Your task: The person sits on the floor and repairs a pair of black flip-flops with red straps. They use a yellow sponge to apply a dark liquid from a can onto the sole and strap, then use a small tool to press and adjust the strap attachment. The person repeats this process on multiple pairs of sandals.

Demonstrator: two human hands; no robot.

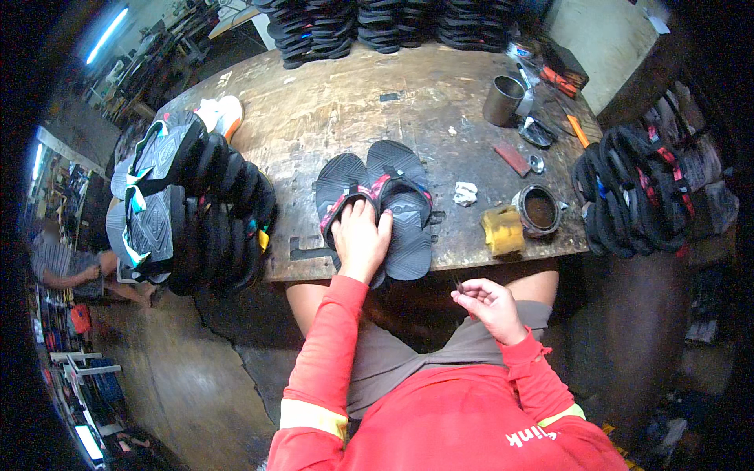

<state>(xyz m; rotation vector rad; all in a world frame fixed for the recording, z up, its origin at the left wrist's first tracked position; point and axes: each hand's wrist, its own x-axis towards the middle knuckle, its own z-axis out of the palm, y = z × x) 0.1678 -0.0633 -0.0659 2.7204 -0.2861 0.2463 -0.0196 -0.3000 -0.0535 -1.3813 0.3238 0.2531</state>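
Note:
A pair of black flip-flops with grooved soles and red-patterned straps lies side by side on the wooden table in front of me. My left hand (pixel 362 239) is on the left flip-flop (pixel 339 174), its fingers closed at the strap and the fingertips partly hidden there. Beside it, the right flip-flop (pixel 408 247) lies flat, close to my left thumb. My right hand (pixel 491 308) is off the table's front edge, above my lap. Its thumb and fingers pinch a small, thin dark thing (pixel 458 284) whose kind I cannot make out.
Stacked sandals (pixel 224 208) stand left, more (pixel 632 192) right, and several piles (pixel 310 31) behind. On the table (pixel 306 110) are a metal cup (pixel 503 100), a round tin (pixel 539 210), a yellow block (pixel 503 231), crumpled white paper (pixel 466 194) and a red block (pixel 512 160). Another person's arm (pixel 82 275) shows far left.

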